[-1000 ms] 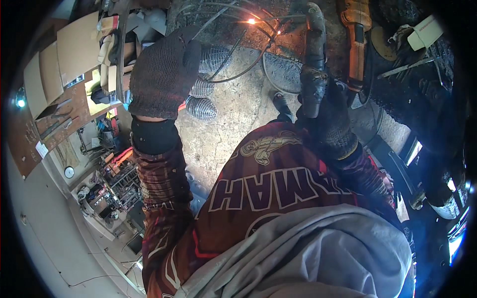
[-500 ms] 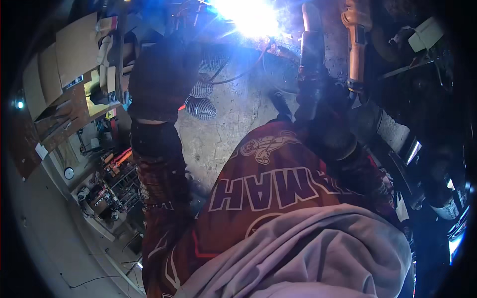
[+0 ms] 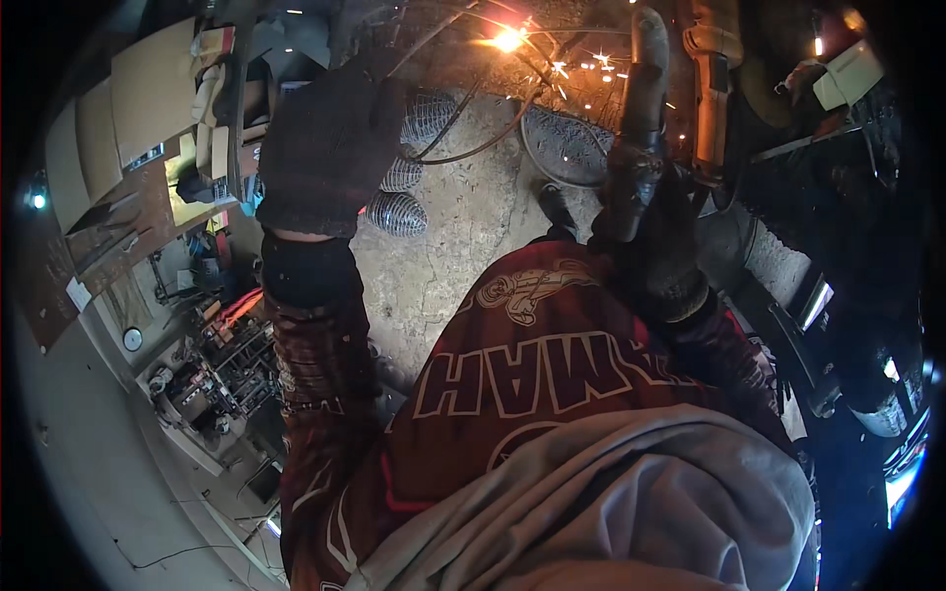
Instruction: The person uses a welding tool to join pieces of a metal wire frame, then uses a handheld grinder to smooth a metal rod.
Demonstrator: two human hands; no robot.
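Your gloved right hand [image 3: 658, 246] is clenched around the welding torch [image 3: 639, 118] near the sparks [image 3: 509, 39], while I cannot tell your gloved left hand's [image 3: 330, 148] grip.

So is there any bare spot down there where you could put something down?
One open patch: the concrete floor between the gloved left hand and the right hand gripping the welding torch. Above it, wire coils and sparks crowd the floor. The left side is packed with cardboard and a cluttered rack.

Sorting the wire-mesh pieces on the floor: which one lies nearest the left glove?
The upper small mesh cone, right beside the left hand; the large round guard lies farther right.
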